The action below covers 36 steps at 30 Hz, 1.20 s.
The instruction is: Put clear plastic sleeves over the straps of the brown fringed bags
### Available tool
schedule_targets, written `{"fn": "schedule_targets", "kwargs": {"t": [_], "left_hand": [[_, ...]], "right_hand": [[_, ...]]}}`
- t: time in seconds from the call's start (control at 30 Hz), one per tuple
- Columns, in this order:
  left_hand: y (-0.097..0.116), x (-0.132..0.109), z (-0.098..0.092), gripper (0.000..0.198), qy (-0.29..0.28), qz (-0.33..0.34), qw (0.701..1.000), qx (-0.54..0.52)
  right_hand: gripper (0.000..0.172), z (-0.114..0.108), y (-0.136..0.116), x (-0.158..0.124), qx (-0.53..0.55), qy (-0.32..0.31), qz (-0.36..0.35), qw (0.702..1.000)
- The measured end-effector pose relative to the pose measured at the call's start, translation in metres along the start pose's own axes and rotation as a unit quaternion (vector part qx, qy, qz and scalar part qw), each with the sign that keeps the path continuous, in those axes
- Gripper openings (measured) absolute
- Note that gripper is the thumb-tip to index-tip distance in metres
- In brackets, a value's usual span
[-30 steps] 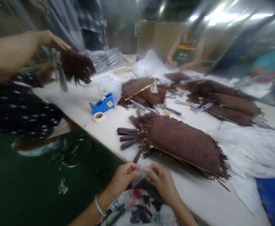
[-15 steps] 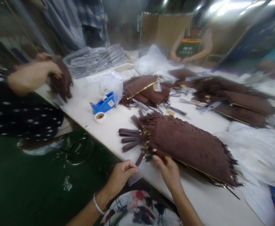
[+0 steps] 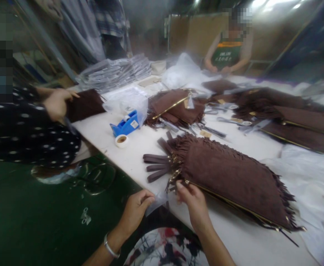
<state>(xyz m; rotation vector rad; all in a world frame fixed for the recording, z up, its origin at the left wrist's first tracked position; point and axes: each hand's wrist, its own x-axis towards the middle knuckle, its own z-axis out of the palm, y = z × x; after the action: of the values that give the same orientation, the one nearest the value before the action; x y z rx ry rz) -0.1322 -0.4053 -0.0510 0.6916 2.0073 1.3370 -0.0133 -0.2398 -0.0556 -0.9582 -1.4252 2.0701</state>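
My left hand (image 3: 138, 208) is closed in a pinch on a small piece of clear plastic film (image 3: 157, 202), over the table's near edge. My right hand (image 3: 192, 201) curls at the near left corner of a brown fringed bag (image 3: 228, 173), thumb and fingers by its gold zip. What those fingers grip, if anything, is hidden. The bag lies flat on others, with several zipped edges showing beneath. Brown wrist straps (image 3: 157, 168) with gold clasps fan out from its left end, close to both hands.
A blue tape dispenser (image 3: 125, 123) and a tape roll (image 3: 121, 140) stand on the white table (image 3: 103, 136). More brown bags (image 3: 178, 105) lie behind. White wrapping (image 3: 309, 177) is at right. A co-worker's hand (image 3: 58, 105) holds a bag at left; another person (image 3: 228, 51) is opposite.
My left hand has moved slightly left with the film, away from the strap that reached it. My right hand stays at the bag corner. The left co-worker's bag is lower, against the table.
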Motion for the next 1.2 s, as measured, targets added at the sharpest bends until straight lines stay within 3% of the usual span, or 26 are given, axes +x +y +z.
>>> {"fn": "schedule_targets", "kwargs": {"t": [0.17,0.43,0.9,1.2], "left_hand": [[0.005,0.0,0.002,0.021,-0.012,-0.006,1.0,-0.02],[0.005,0.0,0.004,0.019,-0.023,-0.019,0.998,-0.057],[-0.009,-0.003,-0.005,0.022,-0.024,-0.052,0.993,-0.103],[-0.002,-0.004,-0.002,0.02,-0.007,-0.03,0.998,-0.06]], "right_hand": [[0.027,0.001,-0.006,-0.008,0.097,-0.047,0.029,0.994],[0.034,0.0,-0.007,-0.006,0.209,-0.083,0.097,0.97],[0.039,0.016,0.008,0.0,0.03,-0.043,0.042,0.998],[0.039,0.017,0.001,-0.007,0.082,-0.041,0.061,0.994]]}}
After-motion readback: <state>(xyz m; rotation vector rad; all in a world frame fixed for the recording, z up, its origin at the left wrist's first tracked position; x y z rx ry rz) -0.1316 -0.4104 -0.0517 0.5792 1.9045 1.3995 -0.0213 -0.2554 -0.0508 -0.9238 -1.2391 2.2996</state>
